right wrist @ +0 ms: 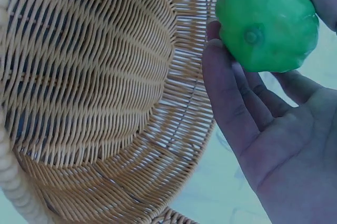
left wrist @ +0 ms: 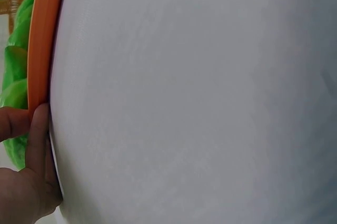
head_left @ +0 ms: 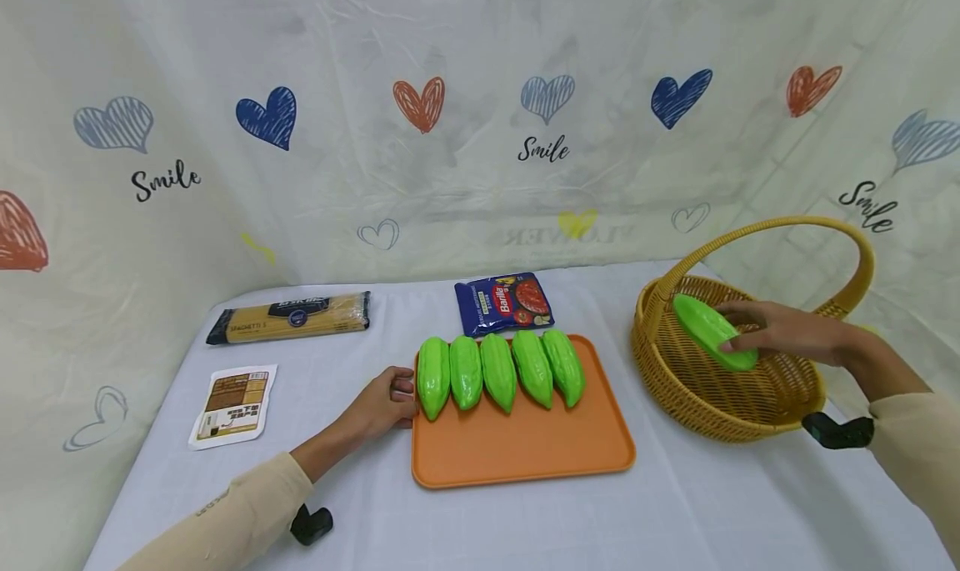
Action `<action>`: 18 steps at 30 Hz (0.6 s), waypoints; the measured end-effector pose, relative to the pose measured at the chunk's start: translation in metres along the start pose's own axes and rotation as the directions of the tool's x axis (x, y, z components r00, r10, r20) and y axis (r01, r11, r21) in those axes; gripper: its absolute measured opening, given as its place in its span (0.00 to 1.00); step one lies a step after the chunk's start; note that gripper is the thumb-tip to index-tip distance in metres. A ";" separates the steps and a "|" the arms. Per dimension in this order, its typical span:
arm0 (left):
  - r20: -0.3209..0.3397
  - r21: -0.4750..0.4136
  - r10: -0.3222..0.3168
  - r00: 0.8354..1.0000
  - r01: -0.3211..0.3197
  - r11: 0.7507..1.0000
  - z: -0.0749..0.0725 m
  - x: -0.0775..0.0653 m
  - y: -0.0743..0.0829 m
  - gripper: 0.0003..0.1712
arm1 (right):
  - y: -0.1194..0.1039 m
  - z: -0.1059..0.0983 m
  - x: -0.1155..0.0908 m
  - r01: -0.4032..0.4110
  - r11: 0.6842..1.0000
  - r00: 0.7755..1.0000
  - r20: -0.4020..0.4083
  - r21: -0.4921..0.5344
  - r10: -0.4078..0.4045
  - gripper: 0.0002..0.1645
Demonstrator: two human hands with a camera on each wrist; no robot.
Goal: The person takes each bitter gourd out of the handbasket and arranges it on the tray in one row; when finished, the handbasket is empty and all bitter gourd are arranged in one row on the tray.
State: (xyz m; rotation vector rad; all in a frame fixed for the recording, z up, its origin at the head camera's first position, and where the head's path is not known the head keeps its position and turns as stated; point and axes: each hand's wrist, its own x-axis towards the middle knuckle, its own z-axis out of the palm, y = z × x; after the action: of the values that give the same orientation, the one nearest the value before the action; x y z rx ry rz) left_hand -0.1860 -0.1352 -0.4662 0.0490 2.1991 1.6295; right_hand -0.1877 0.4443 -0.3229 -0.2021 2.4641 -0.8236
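Note:
My right hand (head_left: 783, 329) grips a bright green ridged gourd (head_left: 711, 331) over the opening of a wicker basket (head_left: 693, 417) with a tall handle. The right wrist view shows the gourd (right wrist: 266, 23) end-on, thumb on one side and fingers curled round the other, with the woven basket wall (right wrist: 174, 92) beside it. At the left rim of an orange tray (head_left: 517, 450), my left hand (head_left: 384, 403) pinches the edge; its fingers (left wrist: 38, 139) show against the rim in the left wrist view. Several similar green gourds (head_left: 497, 373) lie in a row along the tray's far side.
Behind the tray lies a blue Barilla packet (head_left: 506, 303). A spaghetti pack (head_left: 292, 317) is at the back left, with a flat white-and-brown packet (head_left: 234, 406) nearer the front. A white cloth with printed hearts (head_left: 465, 171) hangs behind the table.

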 end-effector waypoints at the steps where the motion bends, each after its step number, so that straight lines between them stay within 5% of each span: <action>1: 0.000 0.003 0.000 1.000 0.000 1.000 0.000 0.000 0.000 0.38 | 0.000 0.001 -0.001 0.009 1.000 1.000 -0.004 -0.002 -0.009 0.49; 13: -0.003 0.006 0.000 1.000 0.000 1.000 0.000 0.000 -0.001 0.38 | 0.002 0.009 -0.020 0.059 0.995 0.997 -0.047 -0.076 -0.062 0.43; 18: -0.004 0.005 -0.001 1.000 0.001 1.000 0.000 0.000 0.000 0.38 | -0.002 0.011 -0.027 0.051 0.999 0.999 -0.017 0.005 -0.051 0.43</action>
State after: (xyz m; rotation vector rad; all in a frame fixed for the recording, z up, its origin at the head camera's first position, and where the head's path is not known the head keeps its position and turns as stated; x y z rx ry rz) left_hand -0.1857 -0.1355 -0.4664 0.0465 2.2064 1.6246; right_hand -0.1587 0.4447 -0.3173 -0.2585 2.4812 -0.8561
